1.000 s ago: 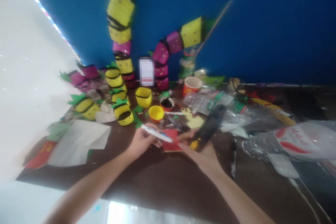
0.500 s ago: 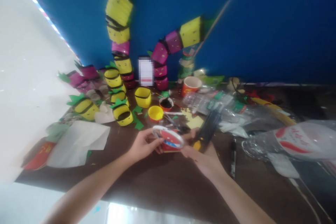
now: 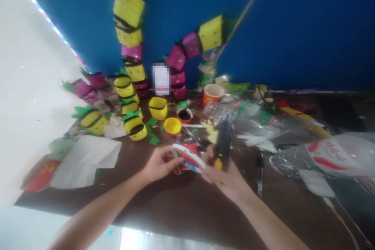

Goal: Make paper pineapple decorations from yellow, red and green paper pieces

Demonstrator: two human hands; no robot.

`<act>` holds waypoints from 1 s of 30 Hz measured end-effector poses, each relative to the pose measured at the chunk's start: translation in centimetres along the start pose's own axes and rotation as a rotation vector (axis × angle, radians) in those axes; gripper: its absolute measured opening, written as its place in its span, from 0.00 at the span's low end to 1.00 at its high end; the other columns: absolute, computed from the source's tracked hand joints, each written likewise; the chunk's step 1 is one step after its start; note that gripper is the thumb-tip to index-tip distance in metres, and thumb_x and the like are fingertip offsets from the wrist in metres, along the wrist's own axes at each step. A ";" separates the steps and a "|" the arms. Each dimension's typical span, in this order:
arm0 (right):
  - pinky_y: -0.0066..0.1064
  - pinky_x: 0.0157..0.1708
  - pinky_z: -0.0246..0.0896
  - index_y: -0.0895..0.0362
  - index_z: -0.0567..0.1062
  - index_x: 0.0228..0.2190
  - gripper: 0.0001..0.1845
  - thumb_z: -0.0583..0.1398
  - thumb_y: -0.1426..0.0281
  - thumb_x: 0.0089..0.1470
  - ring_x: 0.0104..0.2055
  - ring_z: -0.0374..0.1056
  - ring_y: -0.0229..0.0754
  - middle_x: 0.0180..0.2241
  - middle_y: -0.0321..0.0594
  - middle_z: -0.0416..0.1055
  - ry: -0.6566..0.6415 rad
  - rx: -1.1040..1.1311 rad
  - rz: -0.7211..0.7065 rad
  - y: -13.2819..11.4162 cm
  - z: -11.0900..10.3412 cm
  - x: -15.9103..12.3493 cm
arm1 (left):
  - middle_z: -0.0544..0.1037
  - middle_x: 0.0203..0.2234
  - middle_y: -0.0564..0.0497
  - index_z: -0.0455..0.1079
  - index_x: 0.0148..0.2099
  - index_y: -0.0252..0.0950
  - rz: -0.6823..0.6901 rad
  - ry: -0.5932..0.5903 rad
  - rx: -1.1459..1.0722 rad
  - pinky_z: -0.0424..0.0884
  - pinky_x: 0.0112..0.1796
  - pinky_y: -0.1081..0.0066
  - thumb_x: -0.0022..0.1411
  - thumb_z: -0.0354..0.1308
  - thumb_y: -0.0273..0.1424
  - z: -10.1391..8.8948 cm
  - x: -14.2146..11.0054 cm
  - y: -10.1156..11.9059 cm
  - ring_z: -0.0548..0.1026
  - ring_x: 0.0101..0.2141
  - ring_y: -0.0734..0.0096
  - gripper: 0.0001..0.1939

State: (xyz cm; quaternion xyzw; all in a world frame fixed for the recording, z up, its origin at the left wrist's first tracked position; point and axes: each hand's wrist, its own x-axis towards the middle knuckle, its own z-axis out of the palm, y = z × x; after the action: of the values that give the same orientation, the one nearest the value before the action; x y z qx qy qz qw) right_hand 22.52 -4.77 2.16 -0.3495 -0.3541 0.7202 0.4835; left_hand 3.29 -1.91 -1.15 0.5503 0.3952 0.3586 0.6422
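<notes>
Both hands meet at the middle of the dark table. My left hand (image 3: 164, 163) is closed on the left side of a round red cup (image 3: 189, 155) with a white rim and some blue at its edge, held tilted. My right hand (image 3: 227, 177) is closed around a black tool (image 3: 224, 136) with a yellow part, pointing away from me; blur hides its exact kind. Fingertips of that hand also touch the cup's right side. Just beyond the hands lies a pair of scissors (image 3: 191, 136), and a small yellow cup (image 3: 172, 126) stands behind.
Yellow cup figures (image 3: 135, 127) with green leaves stand left, near white paper (image 3: 88, 160). Stacked yellow and purple cups (image 3: 177, 58) rise at the back. Plastic bottles (image 3: 340, 156), a black marker (image 3: 260, 175) and a red paper cup (image 3: 213, 94) occupy the right side.
The black tool has swung to the left and now points more straight ahead. The cup has tipped, so its opening shows narrower. My hands stay at nearly the same place.
</notes>
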 end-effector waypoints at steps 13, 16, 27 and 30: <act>0.23 0.16 0.49 0.53 0.59 0.27 0.19 0.66 0.71 0.40 0.18 0.56 0.29 0.22 0.28 0.61 -0.058 0.041 -0.012 0.5 -0.5 0.0 | 0.76 0.19 0.48 0.70 0.36 0.27 0.030 0.008 0.050 0.73 0.22 0.76 0.54 0.60 0.35 0.0 0.0 0.0 0.74 0.19 0.74 0.14; 0.23 0.17 0.49 0.54 0.61 0.28 0.18 0.67 0.72 0.40 0.19 0.55 0.29 0.22 0.28 0.60 -0.037 0.097 0.000 0.2 -0.4 0.0 | 0.76 0.20 0.48 0.69 0.36 0.27 0.050 0.014 0.023 0.73 0.23 0.75 0.54 0.60 0.35 -0.1 0.0 0.0 0.74 0.20 0.74 0.14; 0.26 0.23 0.56 0.52 0.65 0.30 0.20 0.68 0.72 0.36 0.22 0.59 0.32 0.23 0.29 0.63 0.177 0.125 0.042 0.3 -1.0 0.2 | 0.75 0.21 0.50 0.66 0.32 0.30 0.184 0.003 -0.172 0.73 0.25 0.75 0.54 0.59 0.37 -0.5 0.2 0.1 0.75 0.22 0.73 0.13; 0.27 0.24 0.57 0.52 0.64 0.31 0.22 0.69 0.72 0.34 0.22 0.61 0.32 0.24 0.29 0.66 0.233 0.060 -0.024 0.5 -0.9 0.3 | 0.74 0.20 0.51 0.68 0.31 0.30 0.231 0.095 -0.074 0.71 0.23 0.76 0.53 0.60 0.37 -0.8 0.0 0.1 0.73 0.21 0.75 0.13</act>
State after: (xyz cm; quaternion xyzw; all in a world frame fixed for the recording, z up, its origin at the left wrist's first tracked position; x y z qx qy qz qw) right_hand 23.00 -4.43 1.21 -0.4119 -0.2782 0.6790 0.5402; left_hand 2.56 -1.57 -1.12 0.5505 0.3454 0.4702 0.5972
